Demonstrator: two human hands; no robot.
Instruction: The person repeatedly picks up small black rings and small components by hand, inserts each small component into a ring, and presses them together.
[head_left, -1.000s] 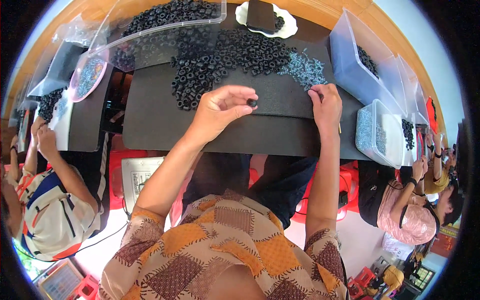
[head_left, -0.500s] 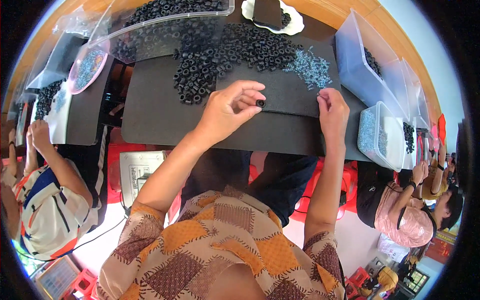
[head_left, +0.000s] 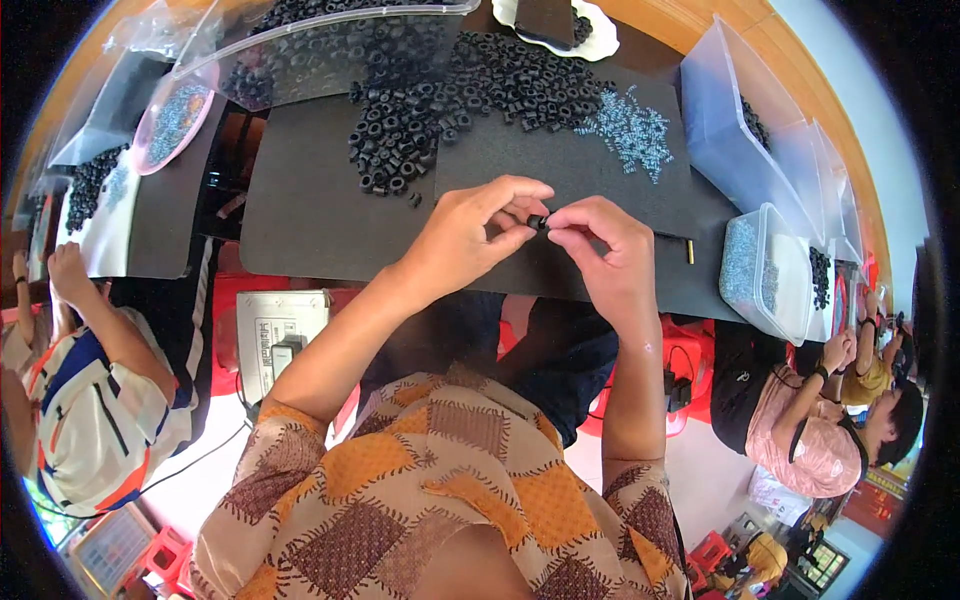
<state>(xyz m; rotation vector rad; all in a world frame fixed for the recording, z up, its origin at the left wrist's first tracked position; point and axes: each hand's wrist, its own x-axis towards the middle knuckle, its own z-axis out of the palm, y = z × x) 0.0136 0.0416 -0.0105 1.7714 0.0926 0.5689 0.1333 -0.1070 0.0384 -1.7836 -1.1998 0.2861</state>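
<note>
Over the counter, nearside of the bead pile, left fingers clamp a black bead, right fingers meet beside it: joint handling I judge needs steady aligning.

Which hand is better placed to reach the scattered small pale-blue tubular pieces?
Probably the right hand: the pale-blue pieces lie ahead of it, on its side. The left hand is farther off and pinches a small black ring-shaped bead. Whether the right holds anything is unclear.
</note>
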